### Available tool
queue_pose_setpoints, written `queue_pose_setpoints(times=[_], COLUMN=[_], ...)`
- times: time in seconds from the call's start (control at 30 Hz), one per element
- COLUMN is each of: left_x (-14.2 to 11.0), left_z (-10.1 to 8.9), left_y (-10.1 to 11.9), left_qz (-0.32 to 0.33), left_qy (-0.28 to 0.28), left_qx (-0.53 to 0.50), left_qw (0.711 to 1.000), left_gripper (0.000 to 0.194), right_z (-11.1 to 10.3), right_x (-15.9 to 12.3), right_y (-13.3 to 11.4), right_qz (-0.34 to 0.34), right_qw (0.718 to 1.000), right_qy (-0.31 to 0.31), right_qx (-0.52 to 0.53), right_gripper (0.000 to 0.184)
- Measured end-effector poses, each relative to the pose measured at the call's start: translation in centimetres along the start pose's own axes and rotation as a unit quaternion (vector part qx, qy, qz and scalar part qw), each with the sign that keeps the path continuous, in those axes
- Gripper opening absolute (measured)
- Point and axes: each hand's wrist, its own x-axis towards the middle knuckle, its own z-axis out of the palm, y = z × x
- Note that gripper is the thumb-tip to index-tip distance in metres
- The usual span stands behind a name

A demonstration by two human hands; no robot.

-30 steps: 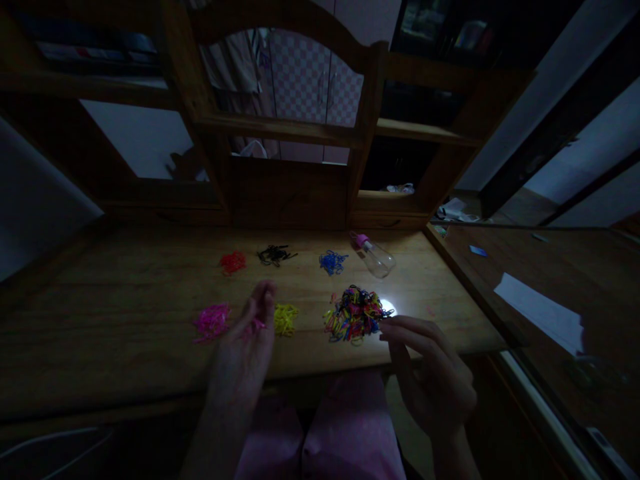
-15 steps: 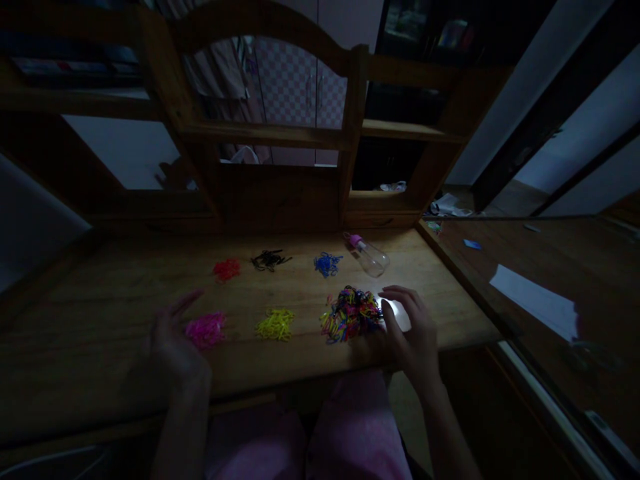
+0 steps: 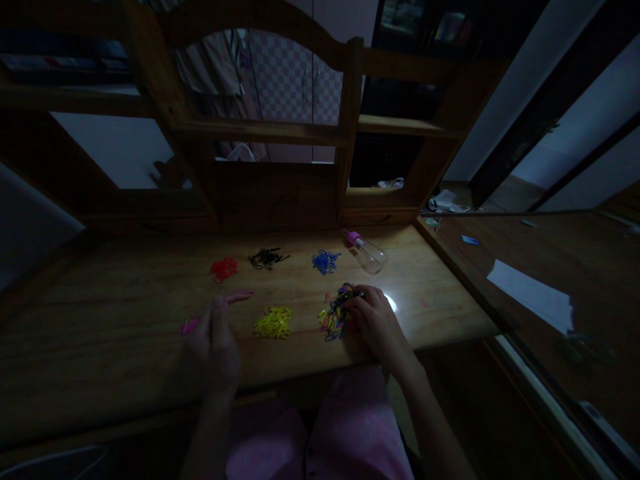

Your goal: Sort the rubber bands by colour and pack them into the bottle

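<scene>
On a dim wooden desk (image 3: 125, 313) lie small heaps of tiny elastic bands sorted by colour: red (image 3: 223, 268), black (image 3: 267, 257), blue (image 3: 325, 261), yellow (image 3: 273, 322) and pink (image 3: 189, 326). A mixed, many-coloured heap (image 3: 336, 315) lies at the front right. My right hand (image 3: 376, 320) rests on that heap with its fingers curled into the bands. My left hand (image 3: 219, 331) hovers over the pink heap, fingers stretched out and pointing right, hiding most of it.
A clear plastic bottle with a pink cap (image 3: 367, 252) lies behind the mixed heap. A wooden shelf unit (image 3: 280, 187) rises at the desk's back edge. To the right stands a second wooden surface with a white paper (image 3: 530, 295). My pink-clad lap is under the desk edge.
My right hand has moved left from beside the mixed heap onto it and curled its fingers in. My left hand has shifted right over the pink heap, covering most of it.
</scene>
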Motion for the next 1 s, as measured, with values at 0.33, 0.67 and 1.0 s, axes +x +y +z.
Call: queue_pose_setpoints(times=[0.33,0.67,1.0], left_x=[-2.5,-5.0,-5.7], left_z=[3.1,7.3,10.1], left_y=[1.8,0.4,2.2], left_qz=[-0.061,-0.275,-0.205], left_qy=[-0.145,-0.199,-0.259], left_qx=[-0.108,-0.383,-0.251], left_qw=[0.982,0.859,0.91], left_gripper=[0.026,0.018,0.022], right_z=[-1.0,-2.3,-2.6], right_x=[0.3,0.7,0.6], right_y=[-0.3,-1.1,-2.9], right_qz=[0.074,0.18,0.237], right_qw=[0.981,0.937,0.859], right_qy=[0.056,0.115,0.077], right_qx=[0.168,0.278,0.447], right_gripper=[0.009,0.02,0.02])
